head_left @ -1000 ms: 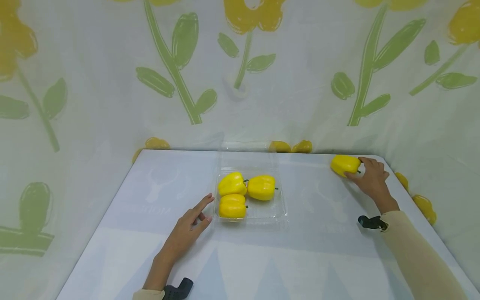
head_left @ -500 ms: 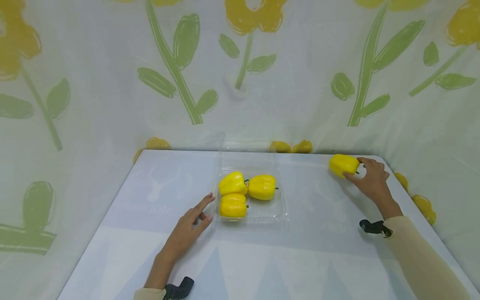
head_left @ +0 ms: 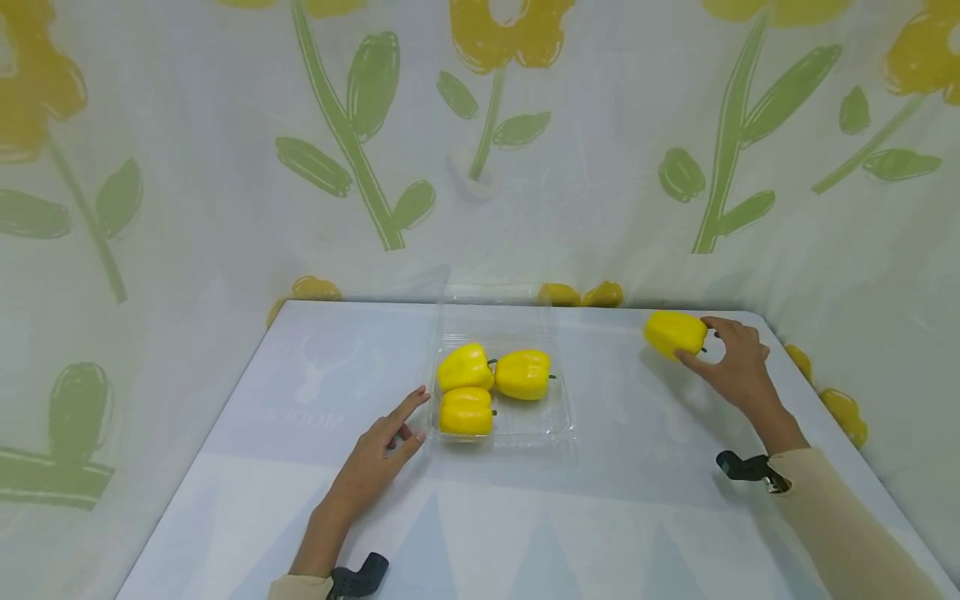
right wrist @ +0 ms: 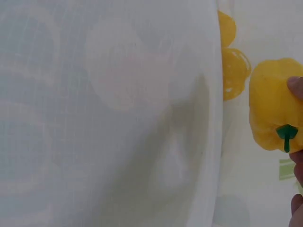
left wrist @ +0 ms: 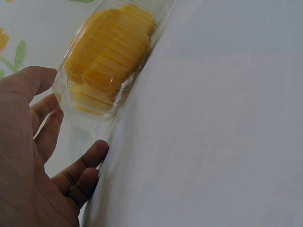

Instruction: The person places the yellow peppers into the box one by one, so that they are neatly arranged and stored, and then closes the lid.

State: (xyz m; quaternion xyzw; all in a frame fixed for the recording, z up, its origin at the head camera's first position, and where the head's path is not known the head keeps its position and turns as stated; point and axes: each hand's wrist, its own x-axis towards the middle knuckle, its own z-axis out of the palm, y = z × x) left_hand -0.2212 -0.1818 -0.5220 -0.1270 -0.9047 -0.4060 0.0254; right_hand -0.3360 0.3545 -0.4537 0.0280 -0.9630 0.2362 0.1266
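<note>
1. Head view looks forward and down over the whole table (head_left: 225, 467).
2. Left wrist view sits close beside the tray (left wrist: 80, 125), shared with head.
3. Right wrist view closely faces the held pepper (right wrist: 277, 106), shared likewise.

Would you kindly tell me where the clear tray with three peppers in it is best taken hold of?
Probably by its outer rim, from the two short sides. The clear tray is shallow and thin-walled, with three peppers filling it. The left hand already lies at its left edge; the right hand holds the fourth pepper.
</note>
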